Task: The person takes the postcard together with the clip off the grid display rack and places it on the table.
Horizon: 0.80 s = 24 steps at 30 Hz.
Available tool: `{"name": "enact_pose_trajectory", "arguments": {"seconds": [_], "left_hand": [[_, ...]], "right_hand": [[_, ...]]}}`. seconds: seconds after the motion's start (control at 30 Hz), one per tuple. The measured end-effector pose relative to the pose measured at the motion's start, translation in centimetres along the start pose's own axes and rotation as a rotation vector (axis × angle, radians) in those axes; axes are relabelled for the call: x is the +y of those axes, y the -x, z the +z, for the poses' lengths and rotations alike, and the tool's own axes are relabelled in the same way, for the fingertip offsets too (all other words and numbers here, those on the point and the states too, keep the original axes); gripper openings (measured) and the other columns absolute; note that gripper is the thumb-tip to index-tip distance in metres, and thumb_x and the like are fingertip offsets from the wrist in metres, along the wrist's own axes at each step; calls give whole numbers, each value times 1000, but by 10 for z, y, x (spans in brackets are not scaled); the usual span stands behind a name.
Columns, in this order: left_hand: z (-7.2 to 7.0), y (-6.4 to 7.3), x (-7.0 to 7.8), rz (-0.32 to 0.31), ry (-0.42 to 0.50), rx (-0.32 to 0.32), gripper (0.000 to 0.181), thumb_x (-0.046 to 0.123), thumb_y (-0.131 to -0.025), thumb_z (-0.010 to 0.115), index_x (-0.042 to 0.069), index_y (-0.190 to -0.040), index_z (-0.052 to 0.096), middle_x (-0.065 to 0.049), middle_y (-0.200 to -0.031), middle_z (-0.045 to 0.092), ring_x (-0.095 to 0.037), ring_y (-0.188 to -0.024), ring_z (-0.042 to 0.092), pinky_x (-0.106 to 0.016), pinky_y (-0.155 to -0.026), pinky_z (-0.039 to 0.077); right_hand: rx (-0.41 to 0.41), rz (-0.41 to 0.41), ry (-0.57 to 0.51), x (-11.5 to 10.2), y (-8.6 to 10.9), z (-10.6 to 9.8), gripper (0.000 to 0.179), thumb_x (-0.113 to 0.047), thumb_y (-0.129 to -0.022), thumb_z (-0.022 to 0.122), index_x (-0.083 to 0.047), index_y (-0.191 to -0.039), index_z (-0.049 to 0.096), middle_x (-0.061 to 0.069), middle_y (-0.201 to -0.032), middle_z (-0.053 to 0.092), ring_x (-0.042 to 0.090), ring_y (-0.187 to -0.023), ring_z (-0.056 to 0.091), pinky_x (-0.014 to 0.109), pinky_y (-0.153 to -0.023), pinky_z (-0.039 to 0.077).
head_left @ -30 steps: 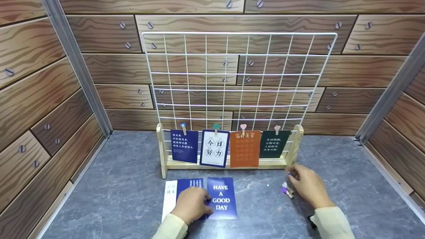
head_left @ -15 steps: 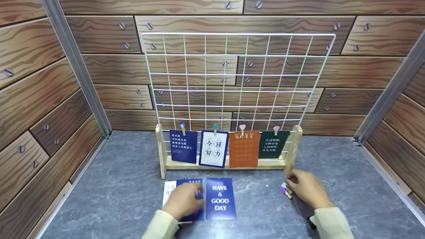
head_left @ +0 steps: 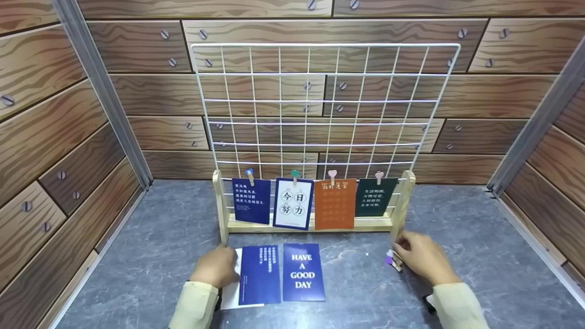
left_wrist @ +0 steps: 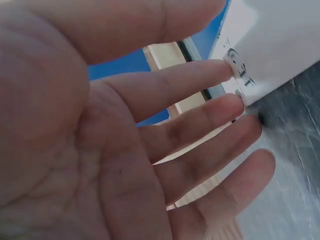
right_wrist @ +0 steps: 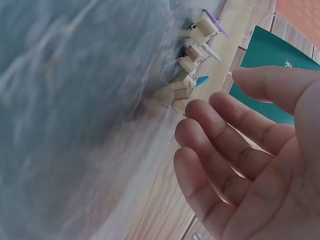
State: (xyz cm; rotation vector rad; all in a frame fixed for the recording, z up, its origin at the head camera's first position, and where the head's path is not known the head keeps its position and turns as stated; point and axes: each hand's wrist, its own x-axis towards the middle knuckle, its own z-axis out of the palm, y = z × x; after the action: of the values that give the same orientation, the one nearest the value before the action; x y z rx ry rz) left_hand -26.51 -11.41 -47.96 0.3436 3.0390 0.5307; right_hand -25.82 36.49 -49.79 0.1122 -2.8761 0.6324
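1. Head view: on the grey marbled table (head_left: 356, 292) stands a white wire grid rack (head_left: 338, 100) with wooden end supports (head_left: 401, 205). Clipped along its lower part hang a navy text card (head_left: 250, 208), a blue-bordered white card (head_left: 294, 215), an orange card (head_left: 335, 210) and a dark green card (head_left: 375, 201).
2. Head view: in front of the rack lie a "HAVE A GOOD DAY" card (head_left: 303, 294) and, just beside it, a blue card with vertical writing (head_left: 259, 285), which overlaps a plain white card (head_left: 230, 296). The left hand (head_left: 215, 267) is at the plain white card's left edge.
3. Head view: the right hand (head_left: 422, 256) is just beside the loose clothespins (head_left: 395, 262) on the table.
4. Left wrist view: the left grip is apart, fingers extended, tips at the plain white card's printed end; whether they touch is unclear.
5. Right wrist view: the right grip is apart too, thumb away from relaxed fingers; the loose clothespins, with purple, white and blue tops, lie beyond the fingertips.
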Motion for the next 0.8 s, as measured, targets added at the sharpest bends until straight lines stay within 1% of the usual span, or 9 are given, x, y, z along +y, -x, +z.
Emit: {"name": "enact_pose_trajectory", "arguments": {"seconds": [0.13, 0.23, 0.3, 0.37, 0.47, 0.5, 0.57, 0.67, 0.8], "left_hand": [[3, -2, -3, -21, -8, 16, 43, 12, -58, 96, 1, -90, 70, -19, -100, 65, -39, -88, 65, -59, -75, 57], [6, -4, -7, -12, -10, 20, 51, 13, -57, 97, 2, -100, 72, -22, -106, 62, -43, -99, 62, -63, -80, 55], [6, -4, -9, -4, 15, 10, 53, 10, -58, 96, 2, -105, 71, -24, -114, 60, -45, -106, 59, -64, -85, 53], [7, -6, -11, 25, 62, -10, 57, 4, -59, 92, 0, -112, 71, -24, -122, 58, -45, -112, 57, -64, -92, 52], [8, -7, -10, 106, 110, -41, 57, -3, -60, 88, -5, -114, 69, -23, -130, 58, -45, -118, 57, -61, -99, 50], [9, -8, -9, 134, 116, -48, 57, -2, -61, 88, -7, -115, 68, -23, -131, 59, -45, -118, 58, -60, -101, 50], [9, -8, -8, 161, 125, -70, 60, 2, -63, 90, -8, -117, 67, -23, -130, 60, -44, -115, 60, -59, -102, 50], [10, -9, -6, 147, 123, -87, 63, 14, -63, 96, -7, -115, 69, -22, -128, 62, -43, -110, 63, -60, -99, 51], [9, -8, -4, 64, 135, -95, 74, 19, -59, 99, -6, -121, 67, -22, -135, 60, -46, -116, 62, -61, -103, 48]], "right_hand": [[-10, 4, 4, 0, -1, 0, 5, -17, -93, 74, -13, -91, 71, -2, -81, 69, 17, -75, 62, 46, -68, 53], [-21, -1, 9, 0, -2, 0, 6, -18, -93, 74, -13, -91, 71, -2, -82, 69, 17, -75, 62, 47, -68, 53], [-31, -2, 8, -1, -3, 0, 7, -19, -94, 73, -13, -91, 71, -2, -82, 70, 16, -74, 62, 47, -67, 53], [-42, -3, 2, -1, -4, 0, 7, -19, -94, 73, -13, -91, 71, -2, -82, 70, 15, -74, 61, 46, -67, 52], [-54, 5, -10, -1, -3, 0, 7, -19, -95, 73, -13, -91, 71, -3, -82, 69, 14, -73, 60, 44, -66, 52], [-57, 6, -12, -1, -2, 0, 7, -19, -95, 72, -13, -92, 71, -3, -82, 69, 14, -73, 60, 44, -66, 52], [-64, 9, -18, -1, -1, 0, 7, -19, -95, 72, -12, -92, 71, -3, -82, 69, 14, -73, 60, 44, -66, 52], [-66, 10, -25, -1, -1, 1, 7, -18, -95, 71, -12, -93, 71, -3, -82, 69, 13, -73, 60, 43, -65, 51], [-54, 7, -30, -1, -1, 0, 5, -16, -94, 71, -11, -93, 71, -2, -82, 69, 14, -73, 60, 42, -67, 52]]}}
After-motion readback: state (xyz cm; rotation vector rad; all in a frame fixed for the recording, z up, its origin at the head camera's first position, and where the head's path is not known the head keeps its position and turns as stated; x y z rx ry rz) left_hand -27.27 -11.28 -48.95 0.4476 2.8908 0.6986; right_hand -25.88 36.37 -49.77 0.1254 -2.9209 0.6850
